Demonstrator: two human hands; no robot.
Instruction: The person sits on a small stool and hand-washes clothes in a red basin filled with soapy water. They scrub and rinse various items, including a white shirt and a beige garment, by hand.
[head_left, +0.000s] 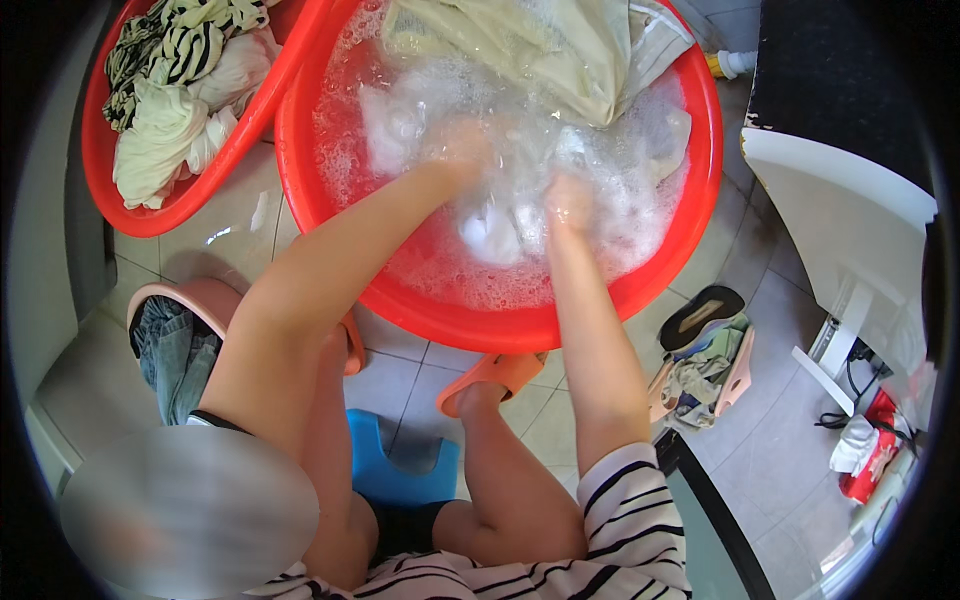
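A large round red plastic basin (694, 247) holds foamy water with several pale garments in it. My left hand (463, 144) is in the suds near the middle, blurred by motion and foam. To its right, my right hand (570, 199) is partly under the water against white wet cloth (491, 234). Foam hides the fingers of both hands, so their grip on the cloth cannot be made out. A cream garment (517, 52) rises out of the water along the far side. Beside it, a whitish piece of cloth (660, 41) drapes over the basin's far right rim.
Another red basin (157, 219) at the upper left holds striped and pale clothes (176, 105). A pink bucket (217, 292) contains denim (172, 352). A blue plastic stool (409, 480) stands beneath me. At right are a pink container (739, 367) with cloths and a white cabinet (832, 202).
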